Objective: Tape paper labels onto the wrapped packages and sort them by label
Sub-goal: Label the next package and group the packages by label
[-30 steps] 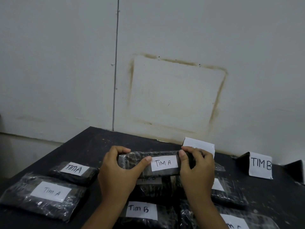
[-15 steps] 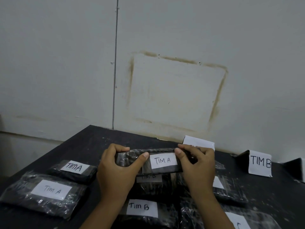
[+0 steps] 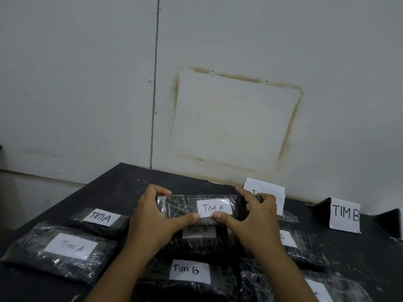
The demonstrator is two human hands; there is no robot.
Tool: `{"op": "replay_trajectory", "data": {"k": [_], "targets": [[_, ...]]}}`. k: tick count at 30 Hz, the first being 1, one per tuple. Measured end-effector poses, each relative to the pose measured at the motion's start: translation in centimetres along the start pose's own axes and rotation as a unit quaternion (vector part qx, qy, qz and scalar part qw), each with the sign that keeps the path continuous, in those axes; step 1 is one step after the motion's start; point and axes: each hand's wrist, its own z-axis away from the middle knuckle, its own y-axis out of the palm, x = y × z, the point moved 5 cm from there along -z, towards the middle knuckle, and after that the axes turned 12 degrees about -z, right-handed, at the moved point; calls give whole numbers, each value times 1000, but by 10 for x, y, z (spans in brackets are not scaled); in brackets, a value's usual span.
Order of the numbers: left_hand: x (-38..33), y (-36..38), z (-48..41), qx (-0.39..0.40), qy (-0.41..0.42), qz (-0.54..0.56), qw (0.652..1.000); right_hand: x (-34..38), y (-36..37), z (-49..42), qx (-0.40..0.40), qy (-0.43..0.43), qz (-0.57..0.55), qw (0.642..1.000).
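Bare packing/sorting rm, prob. storeroom; stained grey wall [image 3: 218,105]; black table [image 3: 122,184] w/ wrapped packages [image 3: 63,258]; folded sign [image 3: 344,214] "TIM B".

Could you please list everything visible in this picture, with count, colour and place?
Held package: one, black in clear wrap, white label TIM A, lifted at centre.
TIM A packages: two, black with white labels, on the table's left.
TIM B packages: two, black with white labels, stacked area at centre, below the hands.
Other packages: at least two, black, right of centre, labels partly hidden.
TIM B sign: one, white folded card, standing at far right.
Second sign: one, white, behind the right hand, text hidden.
Table: one, black, against the wall.
Wall: grey-white, brown rectangular stain.
Left hand: grip on the package's left end.
Right hand: grip on its right end.
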Motion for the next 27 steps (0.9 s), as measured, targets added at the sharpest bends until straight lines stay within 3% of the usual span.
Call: {"op": "replay_trajectory", "data": {"k": [7, 14, 21, 27], "targets": [[8, -7, -8, -22, 1, 30, 999, -3, -8, -6, -49, -112, -91, 988], [-10, -2, 12, -103, -9, 5, 995, 2, -4, -1, -114, -56, -25, 992], [-21, 10, 22, -122, 19, 22, 992, -9, -20, -3, -212, -69, -140, 965], [-21, 9, 22, -145, 30, 20, 989, -9, -13, -8, -149, -43, -111, 982]]}}
